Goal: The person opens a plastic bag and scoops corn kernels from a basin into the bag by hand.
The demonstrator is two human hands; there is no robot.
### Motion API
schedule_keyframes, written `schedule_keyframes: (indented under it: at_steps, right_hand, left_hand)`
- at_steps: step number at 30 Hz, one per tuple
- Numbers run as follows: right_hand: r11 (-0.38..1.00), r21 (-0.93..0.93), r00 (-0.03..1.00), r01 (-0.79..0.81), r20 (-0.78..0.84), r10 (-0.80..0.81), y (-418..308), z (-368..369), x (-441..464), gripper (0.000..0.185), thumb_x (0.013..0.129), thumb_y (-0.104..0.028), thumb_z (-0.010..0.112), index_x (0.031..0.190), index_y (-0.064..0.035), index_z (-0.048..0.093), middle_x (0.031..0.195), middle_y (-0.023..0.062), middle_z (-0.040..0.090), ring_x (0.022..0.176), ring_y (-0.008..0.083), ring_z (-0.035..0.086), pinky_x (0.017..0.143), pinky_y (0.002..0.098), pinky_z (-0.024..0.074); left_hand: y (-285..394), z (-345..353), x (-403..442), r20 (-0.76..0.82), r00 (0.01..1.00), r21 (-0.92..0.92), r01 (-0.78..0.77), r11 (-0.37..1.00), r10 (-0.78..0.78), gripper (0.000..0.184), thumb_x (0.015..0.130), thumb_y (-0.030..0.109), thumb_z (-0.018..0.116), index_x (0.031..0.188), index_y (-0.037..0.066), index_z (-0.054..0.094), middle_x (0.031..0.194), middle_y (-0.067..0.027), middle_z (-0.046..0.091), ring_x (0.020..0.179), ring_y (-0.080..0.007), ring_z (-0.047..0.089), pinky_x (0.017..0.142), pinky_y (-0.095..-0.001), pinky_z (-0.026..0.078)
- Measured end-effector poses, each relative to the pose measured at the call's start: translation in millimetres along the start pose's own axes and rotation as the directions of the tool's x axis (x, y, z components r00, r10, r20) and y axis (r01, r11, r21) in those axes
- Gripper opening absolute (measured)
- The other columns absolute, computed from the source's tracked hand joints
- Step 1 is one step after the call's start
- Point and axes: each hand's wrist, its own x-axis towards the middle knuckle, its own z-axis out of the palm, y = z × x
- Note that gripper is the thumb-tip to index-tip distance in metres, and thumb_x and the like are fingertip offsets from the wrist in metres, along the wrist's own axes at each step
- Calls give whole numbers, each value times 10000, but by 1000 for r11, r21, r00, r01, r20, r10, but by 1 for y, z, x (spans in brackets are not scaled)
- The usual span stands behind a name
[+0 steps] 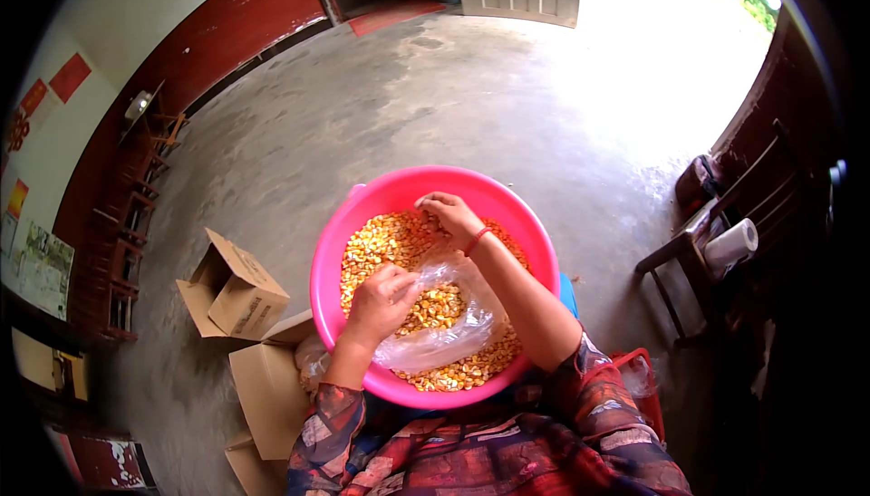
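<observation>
A pink plastic basin [323, 251] sits in front of my body, filled with loose yellow-orange corn kernels [381, 240]. Inside it lies a clear plastic bag [435, 348] with its mouth open and more kernels within. My left hand [376, 306] is closed on the bag's left edge, thumb and fingers pinched together. Over the far part of the basin hangs my right hand [450, 218], a red band at its wrist. Its fingers are curled in, and what they hold, if anything, is hidden.
Open cardboard boxes [263, 396] stand on the floor to the left, one with clear plastic in it. At right is a wooden chair [675, 251] bearing a white roll [730, 242]. A red bag-like item [642, 387] lies close by my right side.
</observation>
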Motion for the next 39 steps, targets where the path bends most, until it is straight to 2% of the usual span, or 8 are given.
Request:
schedule_keyframes:
  at_steps: [11, 17, 23, 30, 32, 35, 36, 39]
  right_hand:
    - [985, 139, 995, -97, 30, 94, -2, -3, -2, 130, 887, -168, 547, 895, -67, 629, 659, -18, 521, 518, 69, 463, 445, 215, 404]
    - [980, 201, 1000, 1, -26, 5, 4, -8, 3, 144, 903, -177, 519, 872, -72, 611, 626, -14, 486, 500, 81, 452, 443, 223, 386]
    - [947, 320, 998, -27, -50, 45, -15, -1, -5, 189, 945, -237, 470, 816, -105, 514, 535, -79, 300, 389, 39, 225, 355, 202, 197]
    - [964, 231, 850, -130, 527, -12, -55, 35, -46, 261, 975, -259, 413, 810, -80, 508, 549, -71, 290, 438, 33, 224, 385, 196, 176]
    - [991, 49, 783, -121, 619, 65, -53, 43, -52, 256, 959, -260, 453, 808, -73, 542, 628, -31, 458, 486, 38, 380, 423, 183, 304]
    - [995, -43, 678, -92, 729, 94, -53, 44, -52, 213, 933, -229, 504, 836, -55, 581, 755, 4, 589, 683, 79, 568, 600, 214, 471]
    - [999, -41, 645, -19, 763, 44, -56, 44, -54, 233, 928, -232, 513, 839, -30, 586, 777, 46, 610, 738, 118, 590, 671, 253, 481]
    - [998, 23, 585, 63, 809, -55, -56, 37, -49, 244, 913, -211, 533, 849, 17, 592, 846, 118, 642, 863, 191, 612, 819, 334, 474]
  left_hand:
    - [7, -15, 30, 209, 945, 72, 240, 968, -250, 482, 781, 391, 645, 1106, 38, 593, 1027, -185, 629, 949, -329, 608, 817, -394, 483]
    - [-8, 3, 40, 151, 960, 67, 230, 971, -238, 351, 785, 284, 659, 1021, 24, 648, 946, -184, 654, 873, -291, 644, 774, -353, 499]
    - [-13, 8, 38, -41, 987, -66, 154, 986, -157, 176, 830, 154, 610, 908, 6, 664, 833, -162, 659, 759, -286, 651, 671, -352, 499]
    - [-19, 7, 45, -158, 961, 40, 234, 971, -225, 160, 835, 179, 579, 827, 36, 649, 718, -183, 619, 698, -335, 628, 617, -389, 494]
    - [-18, 3, 43, -130, 964, 90, 243, 966, -231, 185, 855, 203, 541, 800, 58, 642, 716, -185, 613, 702, -355, 615, 611, -414, 491]
    - [-1, -11, 38, 127, 900, -487, 423, 764, -417, 321, 848, 301, 547, 711, 13, 579, 594, -144, 567, 579, -240, 610, 540, -372, 471]
    - [-6, -5, 43, -111, 988, -330, 69, 942, -112, 365, 851, 328, 542, 701, -5, 559, 551, -120, 526, 549, -199, 585, 521, -363, 455]
    - [-12, -7, 42, -108, 989, -197, 76, 977, -98, 352, 866, 303, 537, 721, -17, 566, 560, -123, 537, 551, -207, 588, 519, -359, 447]
